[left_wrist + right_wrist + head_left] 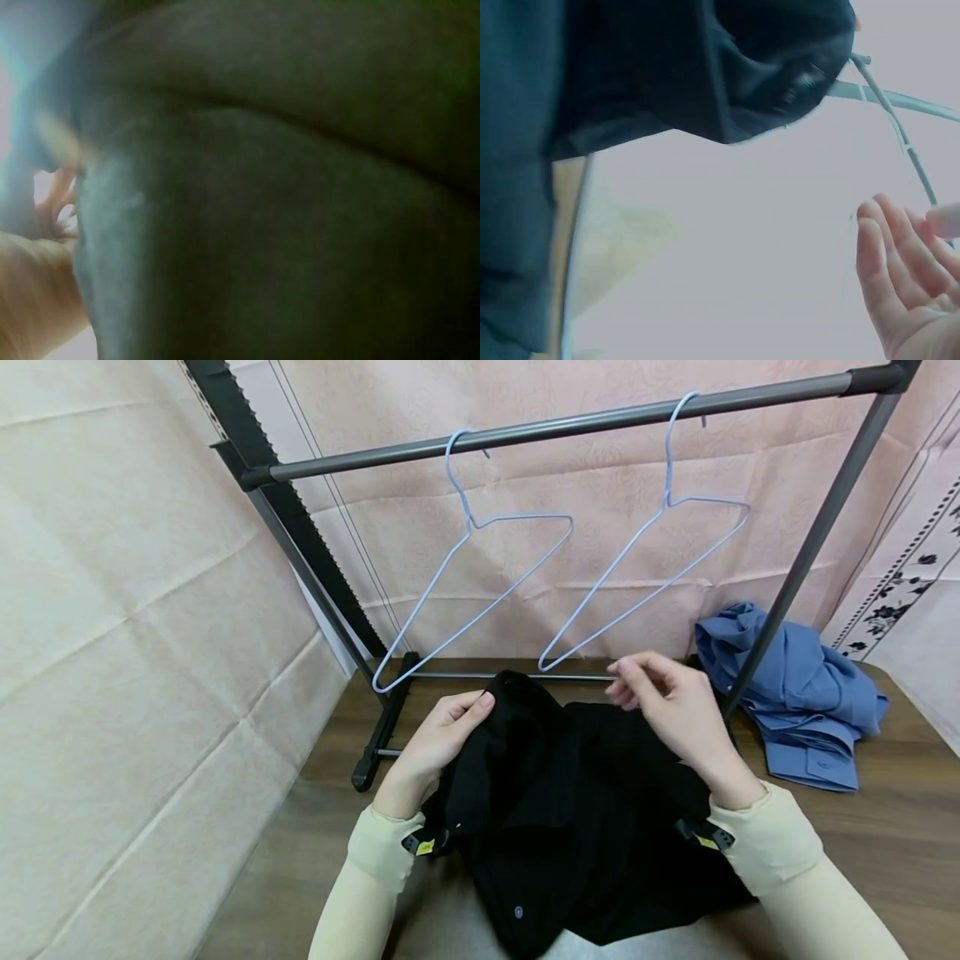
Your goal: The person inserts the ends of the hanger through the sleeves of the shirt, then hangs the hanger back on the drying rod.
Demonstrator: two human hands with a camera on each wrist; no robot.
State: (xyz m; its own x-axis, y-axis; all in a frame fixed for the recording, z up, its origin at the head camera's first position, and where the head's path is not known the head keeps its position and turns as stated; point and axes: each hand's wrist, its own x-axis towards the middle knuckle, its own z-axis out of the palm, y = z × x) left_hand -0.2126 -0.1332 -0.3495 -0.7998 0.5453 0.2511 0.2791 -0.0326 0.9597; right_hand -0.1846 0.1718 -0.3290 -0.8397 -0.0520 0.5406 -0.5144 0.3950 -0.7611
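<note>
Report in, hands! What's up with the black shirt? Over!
Left hand pinching black shirt. Right hand empty. Black shirt bunched, not hung. Blue shirt heaped at right, out of the way.

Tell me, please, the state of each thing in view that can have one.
Left hand: gripping the black garment.
Right hand: holding nothing.
Black garment: crumpled, not hung.
Blue garment: heaped on the table.
Left hanger: hooked on the bar, bare.
Right hanger: hooked on the bar, bare.

The brown wood-grain tabletop [900, 818] bears a dark rack [585, 426] and crumpled blue garment [810, 685].
</note>
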